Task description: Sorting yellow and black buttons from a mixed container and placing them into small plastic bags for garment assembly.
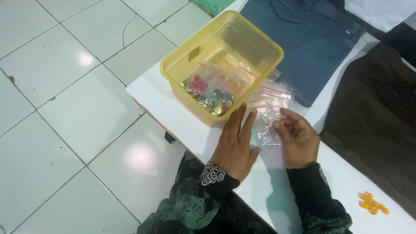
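My left hand (235, 146) lies flat, fingers apart, on the white table (173, 108), its fingertips on the edge of a pile of small clear zip bags (269, 113). My right hand (297, 138) curls over the same pile, thumb and fingers pinching at one clear bag. Just beyond both hands stands a yellow plastic tub (182, 58) that holds several bags of silver buttons (216, 102), pink pieces (198, 84) and orange pieces.
A folded blue garment (307, 43) lies behind the tub, a dark brown cloth (377, 121) to the right. A small heap of orange beads (372, 203) sits near the table's right front. White tiled floor (65, 108) spreads to the left.
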